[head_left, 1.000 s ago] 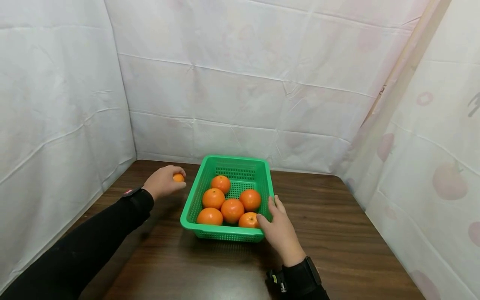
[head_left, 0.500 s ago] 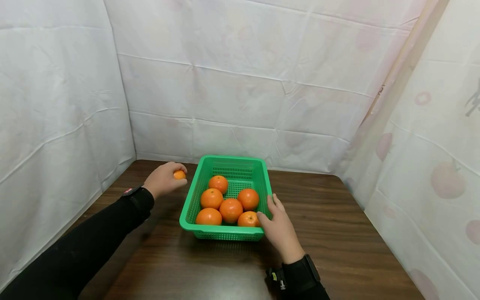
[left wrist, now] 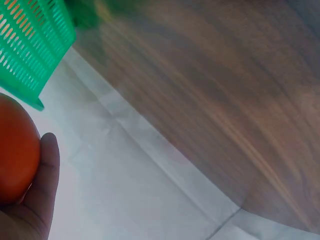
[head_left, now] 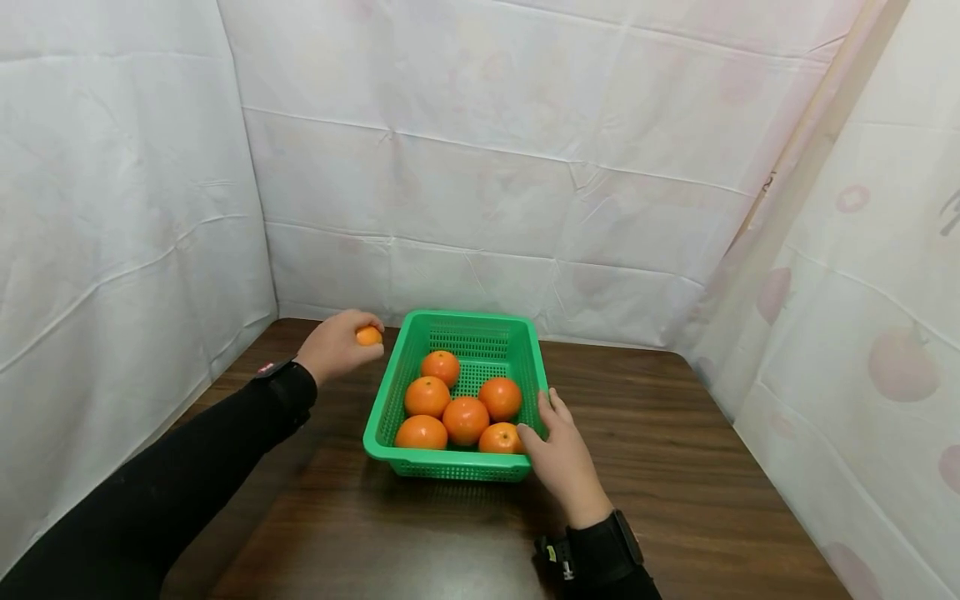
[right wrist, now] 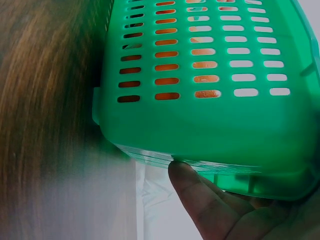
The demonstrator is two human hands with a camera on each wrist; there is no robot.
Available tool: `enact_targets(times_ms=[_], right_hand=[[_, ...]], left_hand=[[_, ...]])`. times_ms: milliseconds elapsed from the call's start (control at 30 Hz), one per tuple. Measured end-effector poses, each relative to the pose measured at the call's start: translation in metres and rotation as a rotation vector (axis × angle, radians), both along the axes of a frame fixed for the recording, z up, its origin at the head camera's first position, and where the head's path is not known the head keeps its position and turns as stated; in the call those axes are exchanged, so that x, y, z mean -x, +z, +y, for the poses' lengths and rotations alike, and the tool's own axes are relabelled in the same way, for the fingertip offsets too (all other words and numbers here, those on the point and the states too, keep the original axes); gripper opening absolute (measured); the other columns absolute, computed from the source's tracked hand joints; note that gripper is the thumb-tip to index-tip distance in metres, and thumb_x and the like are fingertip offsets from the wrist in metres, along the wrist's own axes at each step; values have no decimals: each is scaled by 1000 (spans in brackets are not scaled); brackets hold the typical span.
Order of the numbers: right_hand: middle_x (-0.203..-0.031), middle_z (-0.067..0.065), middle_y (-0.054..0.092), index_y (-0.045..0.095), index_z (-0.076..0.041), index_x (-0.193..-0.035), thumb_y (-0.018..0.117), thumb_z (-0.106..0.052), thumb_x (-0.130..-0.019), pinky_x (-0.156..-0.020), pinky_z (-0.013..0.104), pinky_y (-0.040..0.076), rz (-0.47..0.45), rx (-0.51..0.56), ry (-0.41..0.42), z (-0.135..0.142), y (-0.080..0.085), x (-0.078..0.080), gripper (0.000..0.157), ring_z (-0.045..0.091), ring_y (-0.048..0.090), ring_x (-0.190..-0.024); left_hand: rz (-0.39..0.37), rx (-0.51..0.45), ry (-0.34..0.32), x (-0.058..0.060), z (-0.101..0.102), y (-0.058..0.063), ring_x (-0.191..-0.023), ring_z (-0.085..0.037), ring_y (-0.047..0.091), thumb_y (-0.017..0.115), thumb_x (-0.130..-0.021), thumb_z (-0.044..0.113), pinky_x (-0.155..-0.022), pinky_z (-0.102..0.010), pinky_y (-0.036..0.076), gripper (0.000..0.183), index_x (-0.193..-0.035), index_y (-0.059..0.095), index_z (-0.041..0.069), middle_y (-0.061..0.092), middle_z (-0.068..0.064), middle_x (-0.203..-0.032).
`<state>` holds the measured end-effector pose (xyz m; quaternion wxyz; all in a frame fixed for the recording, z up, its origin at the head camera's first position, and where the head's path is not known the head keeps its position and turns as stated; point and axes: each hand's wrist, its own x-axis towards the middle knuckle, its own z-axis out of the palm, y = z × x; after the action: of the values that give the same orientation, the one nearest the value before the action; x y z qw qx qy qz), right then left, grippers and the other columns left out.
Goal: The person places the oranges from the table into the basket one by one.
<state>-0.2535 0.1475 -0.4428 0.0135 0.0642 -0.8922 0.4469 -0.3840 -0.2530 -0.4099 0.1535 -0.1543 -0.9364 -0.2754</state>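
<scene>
My left hand point(head_left: 339, 346) grips a single orange point(head_left: 368, 336) above the table, just left of the green plastic basket point(head_left: 459, 467). In the left wrist view the orange point(left wrist: 16, 150) sits at the left edge with one finger point(left wrist: 48, 170) along its side, near the basket's slotted wall point(left wrist: 30, 50). Several oranges point(head_left: 465, 421) lie in the basket, mostly toward its near end. My right hand point(head_left: 566, 458) holds the basket's right rim, thumb over the edge and other fingers outside. From the right wrist, a fingertip point(right wrist: 182, 172) shows against the basket's outer wall point(right wrist: 175, 125).
The basket stands on a dark wood-grain table point(head_left: 660, 467). White cloth hangs behind it point(head_left: 480, 208), at the left point(head_left: 127, 208) and at the right point(head_left: 855, 333), close to the table's edges.
My left hand has risen slightly and shifted right with the orange, toward the basket's far left corner. My right hand stays on the rim, and the oranges in the basket lie as before.
</scene>
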Motion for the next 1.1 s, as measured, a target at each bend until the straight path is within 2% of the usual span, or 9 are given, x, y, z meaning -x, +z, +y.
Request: enact_targets(times_ms=[300, 600, 733, 800, 900, 1000, 1100], right_hand=[[-180, 10, 13, 27, -13, -169, 58, -40, -108, -124, 67, 32, 5, -7, 0, -1, -2, 1, 74, 43, 25, -162], [-180, 8, 13, 26, -14, -169, 58, -41, -108, -125, 66, 32, -3, 6, -4, -1, -2, 2, 74, 42, 25, -162], [-180, 9, 13, 27, -13, -169, 57, -41, -108, -124, 67, 32, -1, 10, -3, -1, -1, 1, 74, 43, 25, -162], [-180, 9, 14, 27, -13, -169, 57, -41, -108, -124, 67, 32, -1, 10, -5, -1, 0, 0, 74, 43, 26, -162], [-180, 9, 14, 27, -13, -169, 58, -41, -108, -124, 68, 33, 1, 13, -6, -1, 0, -2, 74, 43, 26, -161], [-180, 8, 13, 27, -13, -169, 58, -41, -108, -125, 67, 32, -1, 15, -8, -1, 0, -1, 74, 43, 25, -162], [-180, 9, 14, 27, -13, -169, 57, -41, -108, -124, 67, 32, 3, 7, -8, -1, -1, -1, 74, 43, 26, -161]], left_hand=[[7, 17, -18, -4, 8, 11, -91, -23, 59, 71, -92, 25, -76, -37, 49, 27, -118, 75, 19, 70, -8, -125], [30, 39, -72, -3, 20, 13, -92, -22, 60, 73, -92, 27, -77, -36, 51, 28, -117, 77, 14, 70, -6, -118], [36, 26, -83, -2, 25, 12, -91, -22, 59, 71, -93, 27, -76, -37, 51, 29, -119, 76, 14, 70, -6, -121], [10, -8, -86, -1, 28, 12, -89, -22, 59, 70, -94, 26, -73, -36, 51, 28, -120, 76, 16, 68, -6, -124], [-72, -89, -107, -3, 36, 15, -88, -24, 59, 67, -96, 25, -70, -37, 52, 25, -120, 74, 19, 65, -7, -126], [-173, -196, -121, -8, 45, 22, -90, -28, 60, 66, -98, 26, -71, -39, 55, 22, -119, 72, 23, 63, -8, -126], [-231, -262, -116, -14, 52, 28, -92, -30, 61, 66, -101, 29, -74, -41, 56, 20, -120, 70, 25, 64, -7, -123]])
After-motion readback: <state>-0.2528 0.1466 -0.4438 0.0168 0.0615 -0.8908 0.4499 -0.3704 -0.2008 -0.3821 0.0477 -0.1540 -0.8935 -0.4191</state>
